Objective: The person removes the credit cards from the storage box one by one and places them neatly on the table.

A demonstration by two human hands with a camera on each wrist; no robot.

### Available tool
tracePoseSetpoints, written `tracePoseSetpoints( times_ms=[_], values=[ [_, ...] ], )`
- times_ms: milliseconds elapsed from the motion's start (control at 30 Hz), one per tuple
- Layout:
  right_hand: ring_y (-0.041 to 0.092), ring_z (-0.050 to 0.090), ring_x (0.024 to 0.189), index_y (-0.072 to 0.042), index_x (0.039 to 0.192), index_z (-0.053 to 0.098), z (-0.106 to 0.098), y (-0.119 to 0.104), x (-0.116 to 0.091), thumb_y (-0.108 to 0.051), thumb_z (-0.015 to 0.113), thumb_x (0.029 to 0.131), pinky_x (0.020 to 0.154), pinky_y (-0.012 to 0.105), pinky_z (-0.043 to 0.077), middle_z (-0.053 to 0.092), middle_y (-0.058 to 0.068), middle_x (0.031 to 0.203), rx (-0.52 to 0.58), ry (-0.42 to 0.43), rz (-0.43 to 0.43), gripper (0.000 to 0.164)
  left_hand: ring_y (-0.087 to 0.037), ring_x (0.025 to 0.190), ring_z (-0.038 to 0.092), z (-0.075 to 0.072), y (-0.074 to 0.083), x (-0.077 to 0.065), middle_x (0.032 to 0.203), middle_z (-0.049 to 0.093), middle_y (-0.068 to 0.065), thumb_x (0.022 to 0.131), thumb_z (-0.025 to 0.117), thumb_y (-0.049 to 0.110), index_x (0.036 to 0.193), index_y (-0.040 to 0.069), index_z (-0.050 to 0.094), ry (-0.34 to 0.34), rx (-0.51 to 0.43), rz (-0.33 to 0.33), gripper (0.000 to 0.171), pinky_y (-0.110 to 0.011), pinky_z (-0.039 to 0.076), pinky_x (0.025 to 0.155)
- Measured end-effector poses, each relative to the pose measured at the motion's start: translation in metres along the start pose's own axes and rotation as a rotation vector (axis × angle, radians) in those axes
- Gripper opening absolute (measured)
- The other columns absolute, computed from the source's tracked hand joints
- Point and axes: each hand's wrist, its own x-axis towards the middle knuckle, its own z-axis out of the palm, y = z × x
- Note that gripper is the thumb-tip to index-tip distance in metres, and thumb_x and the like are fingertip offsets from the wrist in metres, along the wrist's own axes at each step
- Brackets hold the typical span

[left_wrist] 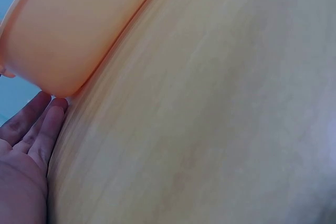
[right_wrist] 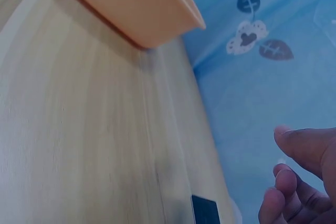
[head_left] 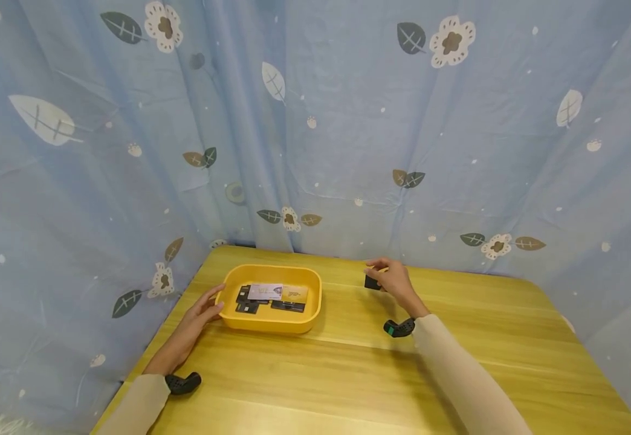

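Note:
A yellow plastic tub (head_left: 272, 326) stands at the left of the table, holding several dark flat cards (head_left: 288, 306), a pale purple card (head_left: 265, 292) and a gold card (head_left: 295, 294). My left hand (head_left: 193, 323) rests against its left end. In the left wrist view its fingers (left_wrist: 50, 127) look fairly straight beside the tub wall. Towards the back of the table, my right hand (head_left: 394, 281) is over a small black card (head_left: 372, 283). The right wrist view shows this card (right_wrist: 205, 211) on the tabletop, apart from the parted thumb and fingers (right_wrist: 304, 145).
The yellow wood-grain table (head_left: 315, 374) ends at a blue curtain (head_left: 337, 121) with leaves and flowers, which hangs close behind its back edge and along its left side. Black devices (head_left: 399, 328) are worn on both wrists.

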Motion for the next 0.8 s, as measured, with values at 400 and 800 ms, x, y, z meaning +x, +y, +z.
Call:
tracePoseSetpoints(
  times_ms=[400, 800],
  values=[
    [0.049, 0.056, 0.073, -0.013, 0.115, 0.076, 0.018, -0.020, -0.002, -0.023, 0.074, 0.098, 0.059, 0.048, 0.054, 0.066, 0.010, 0.106, 0.047, -0.045, -0.101, 0.021, -0.035, 0.142, 0.036, -0.001, 0.001, 0.001, 0.168, 0.019, -0.011, 0.108, 0.054, 0.036, 0.164, 0.028, 0.029, -0.001, 0.009, -0.007, 0.061, -0.030, 0.046, 0.102],
    [0.040, 0.060, 0.069, -0.015, 0.115, 0.077, 0.039, -0.036, -0.003, -0.025, 0.076, 0.097, 0.054, 0.039, 0.055, 0.067, 0.008, 0.103, 0.052, -0.085, -0.131, 0.022, -0.035, 0.140, 0.038, 0.000, 0.001, -0.001, 0.167, 0.022, -0.012, 0.107, 0.056, 0.039, 0.163, 0.027, 0.029, 0.006, 0.008, -0.020, 0.063, -0.044, 0.042, 0.109]
  ],
)
